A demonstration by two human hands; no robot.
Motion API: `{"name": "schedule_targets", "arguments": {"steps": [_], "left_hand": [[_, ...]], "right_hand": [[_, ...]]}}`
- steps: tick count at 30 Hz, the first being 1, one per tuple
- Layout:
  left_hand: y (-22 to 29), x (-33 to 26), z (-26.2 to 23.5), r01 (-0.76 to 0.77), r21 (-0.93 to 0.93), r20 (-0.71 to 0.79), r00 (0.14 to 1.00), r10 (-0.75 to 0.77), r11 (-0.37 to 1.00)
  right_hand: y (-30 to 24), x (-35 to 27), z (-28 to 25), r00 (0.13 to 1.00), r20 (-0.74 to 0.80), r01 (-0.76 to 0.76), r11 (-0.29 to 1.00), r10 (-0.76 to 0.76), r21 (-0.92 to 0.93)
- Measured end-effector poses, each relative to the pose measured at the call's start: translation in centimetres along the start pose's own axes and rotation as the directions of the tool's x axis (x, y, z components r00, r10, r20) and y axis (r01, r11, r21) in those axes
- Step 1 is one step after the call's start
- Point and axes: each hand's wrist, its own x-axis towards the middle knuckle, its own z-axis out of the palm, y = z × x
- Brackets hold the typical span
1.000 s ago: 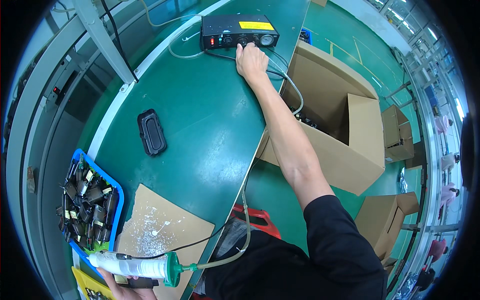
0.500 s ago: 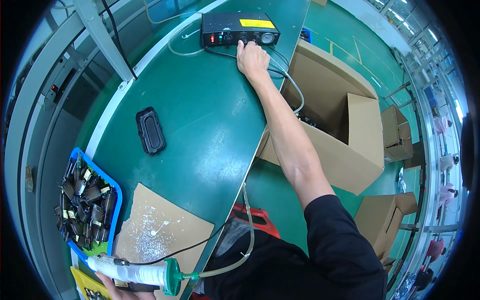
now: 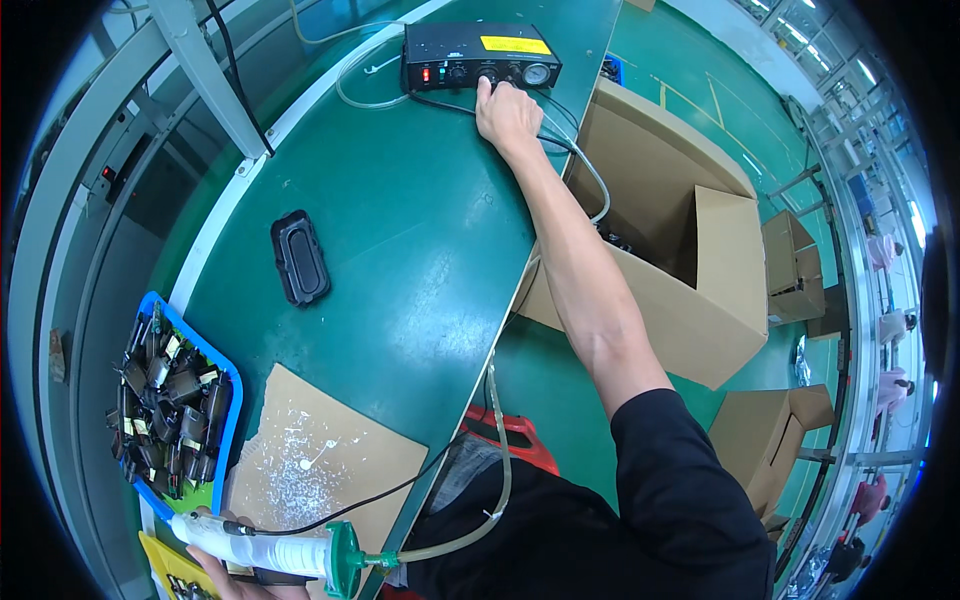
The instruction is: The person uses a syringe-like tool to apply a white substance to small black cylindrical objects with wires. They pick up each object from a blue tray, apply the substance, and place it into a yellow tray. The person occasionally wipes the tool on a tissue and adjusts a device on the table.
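My left hand [image 3: 222,576] is wrapped from below around a large dispensing syringe [image 3: 288,553] of milky white material, tilted almost flat near the lower edge. Its green cap [image 3: 345,560] joins a pale hose [image 3: 455,547], and a thin black cable runs along the barrel. Far ahead, my right hand [image 3: 510,115] reaches the front panel of a black dispenser controller [image 3: 465,48]. The fingers are closed at a knob [image 3: 487,80], mostly covered by them. A red switch and a round gauge [image 3: 537,74] show on that panel.
A blue bin [image 3: 232,400] of small black parts stands at left, a yellow bin [image 3: 160,560] below it. White-spotted cardboard [image 3: 370,450] and a black plastic tray [image 3: 300,258] lie on the green bench [image 3: 400,250]. An open carton [image 3: 690,320] stands beyond the bench's right edge.
The syringe in my left hand has shifted very slightly. My right hand stays at the controller's knob, barely moved.
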Motion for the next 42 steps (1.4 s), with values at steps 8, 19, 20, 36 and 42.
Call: {"name": "schedule_targets", "arguments": {"steps": [8,19,20,36,42], "left_hand": [[0.2,0.0,-0.7,-0.012,0.003,0.017,1.000,0.012,1.000],[0.0,0.2,-1.1,0.018,-0.038,-0.032,0.999,-0.019,0.999],[-0.1,0.2,-1.0,0.009,-0.030,-0.011,1.000,-0.010,1.000],[-0.3,0.1,-0.6,0.015,0.002,-0.011,1.000,-0.015,1.000],[-0.4,0.1,-0.4,-0.002,0.011,-0.013,1.000,0.002,1.000]], "right_hand": [[-0.3,-0.4,0.1,0.999,-0.032,0.011,0.999,-0.013,-0.049],[0.0,-0.3,0.7,0.995,-0.070,0.068,0.996,-0.071,-0.049],[0.2,-0.2,0.9,0.994,-0.080,0.071,0.997,-0.074,-0.038],[0.0,0.0,0.7,0.996,-0.078,0.037,0.999,-0.038,-0.018],[-0.3,-0.1,0.5,0.999,-0.051,-0.006,1.000,0.007,0.017]]}}
